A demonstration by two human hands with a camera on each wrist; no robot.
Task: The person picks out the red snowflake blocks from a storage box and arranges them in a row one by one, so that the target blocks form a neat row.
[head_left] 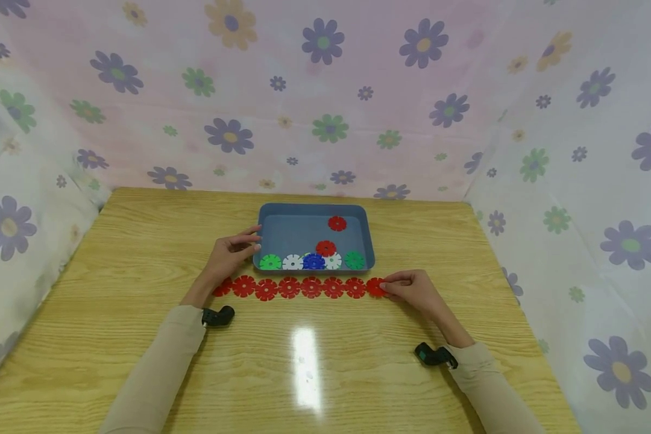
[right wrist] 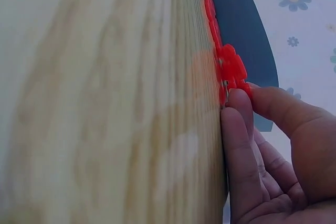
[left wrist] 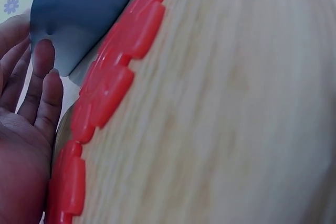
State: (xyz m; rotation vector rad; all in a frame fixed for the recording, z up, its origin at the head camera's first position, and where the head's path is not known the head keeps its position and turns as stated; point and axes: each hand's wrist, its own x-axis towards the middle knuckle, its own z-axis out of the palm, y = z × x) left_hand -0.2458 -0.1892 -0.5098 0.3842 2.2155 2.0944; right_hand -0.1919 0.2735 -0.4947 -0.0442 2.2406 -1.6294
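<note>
A row of several red snowflake discs (head_left: 311,287) lies on the table along the near side of a blue-grey tray (head_left: 314,209). At the row's right end my right hand (head_left: 416,292) pinches the last red disc (right wrist: 232,65) between thumb and fingers, low over the wood. My left hand (head_left: 229,256) is at the tray's left wall, its fingers (left wrist: 44,59) extended beside the tray corner and holding no disc. It partly hides the leftmost disc in the head view. Inside the tray, two red discs (head_left: 337,223) lie apart from a line of green, white and blue discs (head_left: 313,261).
The wood-grain table (head_left: 239,374) extends toward me, with a bright light reflection on it. Flower-patterned curtains (head_left: 325,90) hang behind and at both sides. Each wrist wears a small black camera (head_left: 218,316).
</note>
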